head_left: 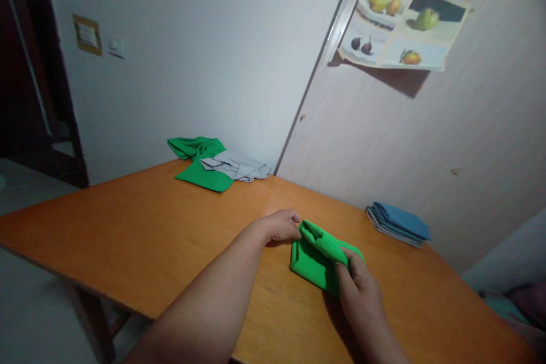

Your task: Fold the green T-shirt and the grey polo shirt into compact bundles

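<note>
A bright green cloth [315, 264], folded into a small rectangular bundle, sits on the orange-brown wooden table [205, 239] in front of me. My right hand [360, 287] grips its right end, thumb on the near side and fingers over the top fold. At the bundle's upper left corner is my left hand [282, 226], its fingers curled and pinching the edge of the green cloth. The upper layer is rolled over, leaving a gap at the left end. Part of the cloth's right side is hidden behind my right hand.
A crumpled green garment [205, 173] and a grey cloth [239, 166] lie by the wall at the table's far edge. A stack of folded blue cloths [398, 222] is at the right. A fruit poster [405, 25] hangs on the wall.
</note>
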`<state>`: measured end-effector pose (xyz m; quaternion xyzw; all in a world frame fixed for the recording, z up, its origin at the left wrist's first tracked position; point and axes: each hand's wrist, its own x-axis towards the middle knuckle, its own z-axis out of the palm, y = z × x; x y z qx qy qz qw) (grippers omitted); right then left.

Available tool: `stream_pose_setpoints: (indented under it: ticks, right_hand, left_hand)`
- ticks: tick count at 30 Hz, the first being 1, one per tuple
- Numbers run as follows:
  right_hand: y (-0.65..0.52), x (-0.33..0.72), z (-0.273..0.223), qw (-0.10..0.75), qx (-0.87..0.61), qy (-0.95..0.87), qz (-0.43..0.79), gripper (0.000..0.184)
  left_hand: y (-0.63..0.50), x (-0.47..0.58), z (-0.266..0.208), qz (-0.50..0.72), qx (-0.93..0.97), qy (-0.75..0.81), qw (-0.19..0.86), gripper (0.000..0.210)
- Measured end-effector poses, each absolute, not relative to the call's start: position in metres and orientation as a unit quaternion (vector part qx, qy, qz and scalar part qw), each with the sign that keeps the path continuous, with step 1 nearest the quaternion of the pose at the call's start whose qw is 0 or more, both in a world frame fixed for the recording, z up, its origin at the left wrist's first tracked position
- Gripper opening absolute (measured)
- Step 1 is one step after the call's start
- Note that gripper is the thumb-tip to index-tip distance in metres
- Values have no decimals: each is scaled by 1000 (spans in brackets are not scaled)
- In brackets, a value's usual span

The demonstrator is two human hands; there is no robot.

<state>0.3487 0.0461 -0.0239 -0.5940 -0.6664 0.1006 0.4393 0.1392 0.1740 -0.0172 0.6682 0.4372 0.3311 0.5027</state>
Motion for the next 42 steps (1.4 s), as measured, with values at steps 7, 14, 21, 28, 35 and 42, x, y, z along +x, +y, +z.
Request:
stream_pose_setpoints:
  ticks: [7,14,21,28,35,42]
  right_hand:
    - [46,351,-24,463,-590,-653,110,38]
    - [32,346,-20,386,-555,-731,-97,37]
    - [22,346,-18,334,-522,-770,-152,41]
    - [13,331,-16,284,-491,-805,-176,37]
    - [6,317,-20,228,-497,-814,-197,36]
    - [6,315,-20,241,-507,-807,-184,38]
  left_hand:
    - [178,152,-23,315,747,458,365,22]
    - [187,153,-27,289,773,487,285,11]
    - [195,150,-30,272,776,500,272,7]
    - [196,149,-32,283,766,488,308,6]
    - [191,146,-30,320,750,471,336,11]
    - [176,144,-5,392,713,524,251,17]
